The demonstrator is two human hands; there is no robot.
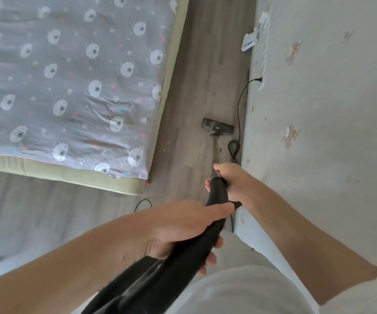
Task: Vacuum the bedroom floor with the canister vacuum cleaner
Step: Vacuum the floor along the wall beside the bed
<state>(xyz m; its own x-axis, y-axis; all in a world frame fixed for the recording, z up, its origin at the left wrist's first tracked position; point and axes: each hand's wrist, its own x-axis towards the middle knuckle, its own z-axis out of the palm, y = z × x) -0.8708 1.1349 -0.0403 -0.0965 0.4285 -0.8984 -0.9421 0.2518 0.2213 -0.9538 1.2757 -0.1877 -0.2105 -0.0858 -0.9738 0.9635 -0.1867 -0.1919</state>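
Note:
The vacuum's black floor nozzle (218,127) lies flat on the grey wooden floor (196,87), in the strip between the mattress and the wall. Its thin wand runs back toward me to a black handle and hose (214,200). My right hand (230,180) grips the top of the handle. My left hand (183,230) is wrapped around the thick black hose lower down, index finger stretched along it. The canister itself is out of view.
A low mattress (158,137) with a grey bear-print sheet fills the left. The wall (318,109) with peeling wallpaper stands on the right. A black power cord (239,109) runs from a wall socket down to a coil beside the nozzle. Another thin cable (143,203) lies near the mattress corner.

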